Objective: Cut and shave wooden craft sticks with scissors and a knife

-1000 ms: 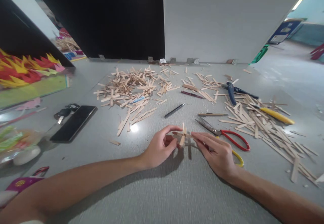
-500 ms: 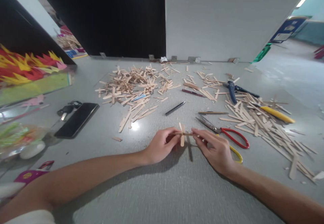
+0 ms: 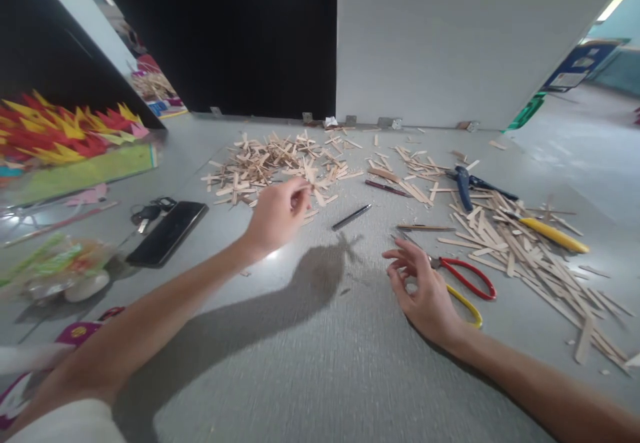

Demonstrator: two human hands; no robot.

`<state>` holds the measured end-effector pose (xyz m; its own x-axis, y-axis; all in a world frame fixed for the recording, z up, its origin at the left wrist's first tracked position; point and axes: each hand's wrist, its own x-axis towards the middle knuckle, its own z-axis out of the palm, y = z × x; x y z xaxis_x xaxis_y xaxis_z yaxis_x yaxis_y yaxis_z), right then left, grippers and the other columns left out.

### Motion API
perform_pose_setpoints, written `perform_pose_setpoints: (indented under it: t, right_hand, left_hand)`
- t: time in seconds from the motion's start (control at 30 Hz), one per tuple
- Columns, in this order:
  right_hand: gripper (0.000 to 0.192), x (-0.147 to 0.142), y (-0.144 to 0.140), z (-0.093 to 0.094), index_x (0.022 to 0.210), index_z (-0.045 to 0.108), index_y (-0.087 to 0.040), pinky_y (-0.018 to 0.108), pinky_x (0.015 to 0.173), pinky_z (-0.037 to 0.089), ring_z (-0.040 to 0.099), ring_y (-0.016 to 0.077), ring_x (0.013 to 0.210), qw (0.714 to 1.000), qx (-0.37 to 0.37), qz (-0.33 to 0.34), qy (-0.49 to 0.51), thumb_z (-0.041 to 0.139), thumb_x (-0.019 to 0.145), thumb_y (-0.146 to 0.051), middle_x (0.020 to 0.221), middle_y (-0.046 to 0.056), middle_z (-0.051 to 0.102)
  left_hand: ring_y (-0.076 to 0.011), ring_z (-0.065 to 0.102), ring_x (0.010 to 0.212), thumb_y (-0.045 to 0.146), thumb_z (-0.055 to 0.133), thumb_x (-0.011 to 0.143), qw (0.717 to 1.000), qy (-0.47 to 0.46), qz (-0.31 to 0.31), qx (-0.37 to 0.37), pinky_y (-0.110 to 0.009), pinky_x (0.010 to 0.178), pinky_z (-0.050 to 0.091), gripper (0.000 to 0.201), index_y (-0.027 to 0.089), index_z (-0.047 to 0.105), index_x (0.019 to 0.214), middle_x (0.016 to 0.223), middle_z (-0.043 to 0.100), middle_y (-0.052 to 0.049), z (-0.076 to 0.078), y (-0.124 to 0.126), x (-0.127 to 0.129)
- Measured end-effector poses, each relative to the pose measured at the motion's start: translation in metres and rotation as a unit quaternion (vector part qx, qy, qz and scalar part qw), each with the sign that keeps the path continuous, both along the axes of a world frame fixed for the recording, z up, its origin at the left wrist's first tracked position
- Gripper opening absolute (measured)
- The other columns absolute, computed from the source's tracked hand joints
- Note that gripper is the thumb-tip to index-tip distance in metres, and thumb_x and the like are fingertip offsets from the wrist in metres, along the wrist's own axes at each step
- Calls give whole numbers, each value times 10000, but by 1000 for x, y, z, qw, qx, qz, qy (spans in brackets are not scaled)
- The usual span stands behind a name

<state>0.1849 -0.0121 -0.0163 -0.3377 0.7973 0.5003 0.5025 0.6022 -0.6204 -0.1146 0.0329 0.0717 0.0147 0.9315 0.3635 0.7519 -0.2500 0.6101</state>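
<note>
While the left hand (image 3: 277,213) hangs in the air over the far pile (image 3: 275,166) of craft sticks, its fingertips are pinched on a small stick piece (image 3: 311,184). It's hard to separate from the pile behind it, but the shadow on the table (image 3: 320,376) looks cross-shaped, so I'd guess it's a few sticks joined together. The right hand (image 3: 425,289) sits low on the table, near right, fingers loosely curled and open, holding nothing, just beside the scissors (image 3: 465,283).

Looks to me like the fetch-another-stick stage. I'd say the next bit calls for a light pinch on one loose stick without dropping the piece already held.

Head count: two hands, one held piece, two heaps of sticks (the far one and the right pile (image 3: 525,249)), way too many sticks to count. One pair of scissors, one blue-handled cutter (image 3: 463,186), one yellow-handled tool (image 3: 550,233), one dark pen (image 3: 351,217), one maroon pen (image 3: 383,187), one phone (image 3: 167,233) and one set of keys (image 3: 147,213) on the left.
</note>
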Motion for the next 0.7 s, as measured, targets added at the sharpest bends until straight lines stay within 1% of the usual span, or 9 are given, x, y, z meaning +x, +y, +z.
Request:
perform_pose_setpoints:
  t: [0.1,0.2,0.27,0.3,0.37,0.43,0.5,0.6,0.7]
  right_hand:
    - [426,0,1,1,1435,499,-226,293,653,648,777,188,787,1000,0,1,-4,556,1016,-179,1114,128,815]
    - [384,0,1,3,1398,504,-224,285,657,647,771,178,760,1000,-3,2,-10,546,1018,-186,1095,122,814]
    - [370,0,1,4,1384,501,-225,285,659,643,767,176,743,1000,-4,3,-19,543,1018,-185,1085,121,816]
    - [369,0,1,4,1382,500,-225,286,661,642,767,178,742,1000,-5,3,-25,542,1018,-185,1083,123,817]
    - [370,0,1,5,1381,497,-227,288,665,638,765,181,740,999,-5,5,-33,542,1016,-184,1082,125,818]
    - [368,0,1,5,1376,498,-229,283,663,632,760,177,729,999,-4,8,-36,539,1013,-182,1080,123,818]
    - [357,0,1,6,1362,505,-232,277,654,625,749,170,709,999,-1,10,-34,535,1010,-180,1072,113,815]
    - [333,0,2,5,1332,531,-238,273,645,618,740,166,703,999,2,11,-34,529,1007,-166,1057,99,813]
    - [291,-1,1,6,1290,568,-238,274,651,616,731,164,692,999,7,11,-46,515,1016,-154,1042,89,813]
  left_hand:
    - [-201,728,699,277,446,1042,991,69,115,-16,-285,672,546,314,149,724,974,857,786,-90,-7,30,-31]
    - [-239,740,717,233,412,1034,984,80,155,-33,-317,703,554,342,124,733,989,839,780,-114,-19,51,-54]
    - [-270,754,796,195,414,1008,981,92,168,-39,-347,794,567,349,109,752,1012,854,788,-132,-25,59,-65]
    - [-285,758,833,196,427,1001,980,100,165,-45,-361,834,570,352,105,765,1045,884,799,-139,-28,61,-69]
    - [-293,763,871,213,477,986,981,112,145,-62,-370,861,576,382,97,757,1219,989,825,-147,-32,63,-73]
    - [-296,772,925,244,549,970,982,124,114,-80,-368,877,586,497,105,672,1431,1118,831,-152,-37,64,-75]
    - [-308,771,1043,270,606,951,982,139,82,-95,-375,927,588,611,134,592,1546,1276,802,-159,-42,65,-75]
    - [-338,724,1232,291,613,943,979,167,38,-114,-403,1032,566,551,170,676,1476,1420,744,-147,-50,69,-76]
    - [-360,694,1290,284,566,952,973,192,16,-126,-442,1088,544,425,190,790,1300,1362,774,-135,-56,74,-80]
